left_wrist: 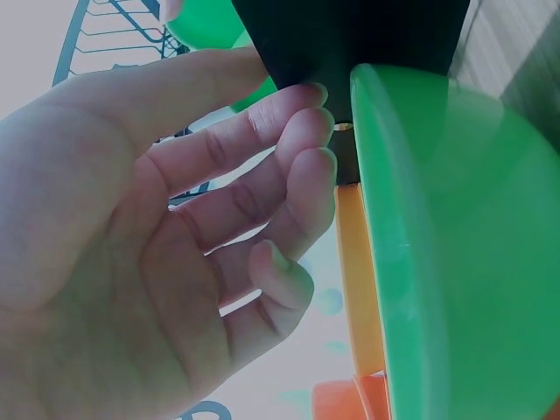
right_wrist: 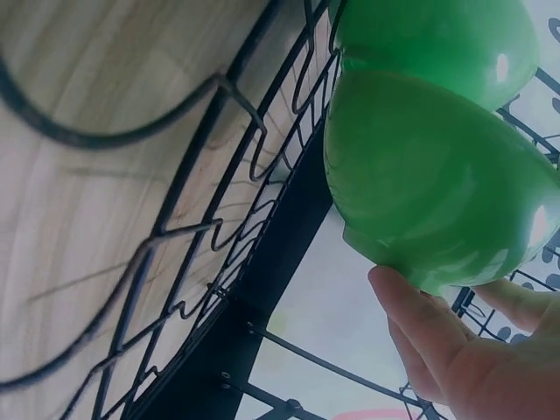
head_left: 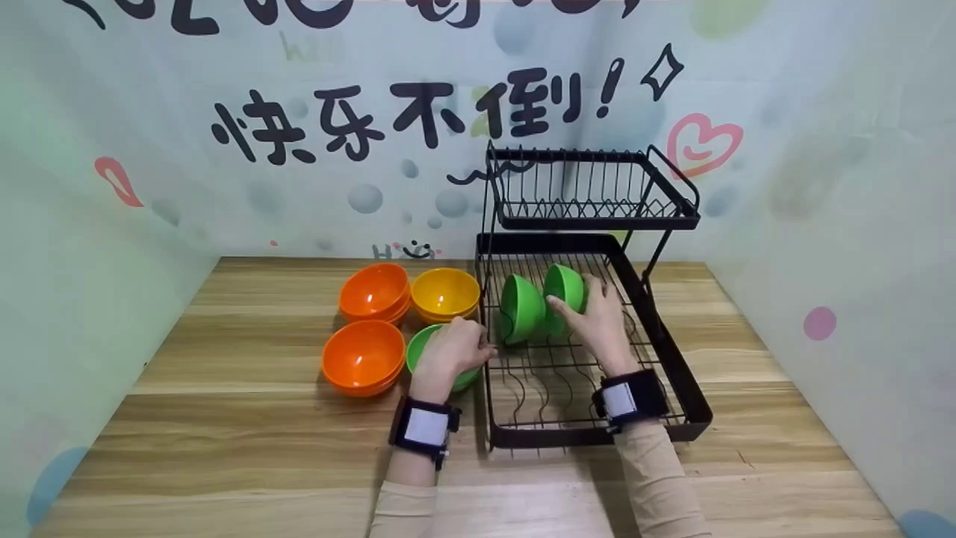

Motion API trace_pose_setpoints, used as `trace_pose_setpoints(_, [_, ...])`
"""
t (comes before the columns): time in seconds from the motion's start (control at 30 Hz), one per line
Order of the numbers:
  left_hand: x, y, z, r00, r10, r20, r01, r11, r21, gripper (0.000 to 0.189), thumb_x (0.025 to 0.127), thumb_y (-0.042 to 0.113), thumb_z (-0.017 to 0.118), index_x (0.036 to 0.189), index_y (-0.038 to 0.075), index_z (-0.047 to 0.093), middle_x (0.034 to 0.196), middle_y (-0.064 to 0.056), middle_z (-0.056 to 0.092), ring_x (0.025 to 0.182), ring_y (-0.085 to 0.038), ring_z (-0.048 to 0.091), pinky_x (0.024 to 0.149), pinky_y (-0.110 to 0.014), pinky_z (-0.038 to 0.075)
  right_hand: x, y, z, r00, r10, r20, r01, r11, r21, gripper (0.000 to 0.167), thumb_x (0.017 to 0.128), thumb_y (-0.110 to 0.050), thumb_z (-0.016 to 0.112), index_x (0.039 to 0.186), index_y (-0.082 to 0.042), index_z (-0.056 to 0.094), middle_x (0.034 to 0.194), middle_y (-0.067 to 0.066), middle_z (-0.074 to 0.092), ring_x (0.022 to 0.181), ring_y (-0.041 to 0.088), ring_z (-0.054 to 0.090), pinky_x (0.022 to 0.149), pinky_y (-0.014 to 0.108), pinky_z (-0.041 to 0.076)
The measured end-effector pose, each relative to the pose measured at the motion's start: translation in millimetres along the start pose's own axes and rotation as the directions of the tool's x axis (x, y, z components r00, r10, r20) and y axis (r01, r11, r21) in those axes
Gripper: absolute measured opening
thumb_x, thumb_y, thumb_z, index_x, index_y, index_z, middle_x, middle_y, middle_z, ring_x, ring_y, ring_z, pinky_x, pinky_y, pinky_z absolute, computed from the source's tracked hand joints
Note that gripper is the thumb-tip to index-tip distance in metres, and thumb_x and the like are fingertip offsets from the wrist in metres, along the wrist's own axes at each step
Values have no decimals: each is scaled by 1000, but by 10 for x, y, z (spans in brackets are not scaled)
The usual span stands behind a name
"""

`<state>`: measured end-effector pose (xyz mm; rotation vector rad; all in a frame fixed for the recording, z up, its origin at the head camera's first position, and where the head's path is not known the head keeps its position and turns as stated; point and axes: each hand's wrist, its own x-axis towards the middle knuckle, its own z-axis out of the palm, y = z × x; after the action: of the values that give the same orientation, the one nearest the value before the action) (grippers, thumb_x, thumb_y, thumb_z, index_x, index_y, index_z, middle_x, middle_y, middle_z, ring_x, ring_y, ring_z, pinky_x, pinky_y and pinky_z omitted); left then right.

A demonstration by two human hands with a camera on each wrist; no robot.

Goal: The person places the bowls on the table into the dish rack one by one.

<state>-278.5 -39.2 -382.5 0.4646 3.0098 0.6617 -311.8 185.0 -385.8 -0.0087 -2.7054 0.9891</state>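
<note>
Two green bowls stand on edge in the black dish rack's lower tier [head_left: 515,437]. My right hand [head_left: 603,329] holds the right green bowl [head_left: 565,284], its thumb at the bowl's near side and its fingers at the foot; the right wrist view shows fingertips [right_wrist: 394,284] against that foot. Beside it, the left green bowl [head_left: 521,308] leans in the wires. Over another green bowl [head_left: 463,379] on the table, my left hand [head_left: 452,351] hovers near the rack's left edge. Its fingers [left_wrist: 236,206] curl loosely around nothing, next to that bowl's rim.
Left of the rack, orange bowls stand in a back stack [head_left: 373,291] and a front stack [head_left: 364,357]. Yellow bowls [head_left: 446,293] sit behind the green one on the table. The rack's upper tier [head_left: 597,223] overhangs the back of the lower tier. A printed cloth [head_left: 358,198] hangs behind.
</note>
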Motion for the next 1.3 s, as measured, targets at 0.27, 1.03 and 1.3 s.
trace_pose_setpoints(0.27, [-6,5,-5,1000,10,-5,-10,1000,5,34,85,28,69,60,13,51,58,2,44,54,-13,45,52,-26,36,8,17,75,1000,-20,4,20,999,-32,79,84,-50,64,140,-2,37,121,27,43,103,39,52,84,51,50])
trace_pose_setpoints(1.03, [-12,-3,-7,1000,1,8,-1,1000,14,33,86,29,68,60,14,53,58,3,48,54,-12,46,52,-26,36,38,9,231,996,-1,85,2,1000,-2,83,87,-52,60,142,4,31,143,35,29,129,46,40,102,54,40])
trace_pose_setpoints(1.3, [-5,8,-12,1000,-12,29,12,1000,1,33,86,29,68,62,13,52,57,3,46,54,-13,46,53,-26,37,43,5,255,994,7,112,-8,1000,8,81,88,-53,58,143,1,31,140,34,35,127,44,42,102,53,41])
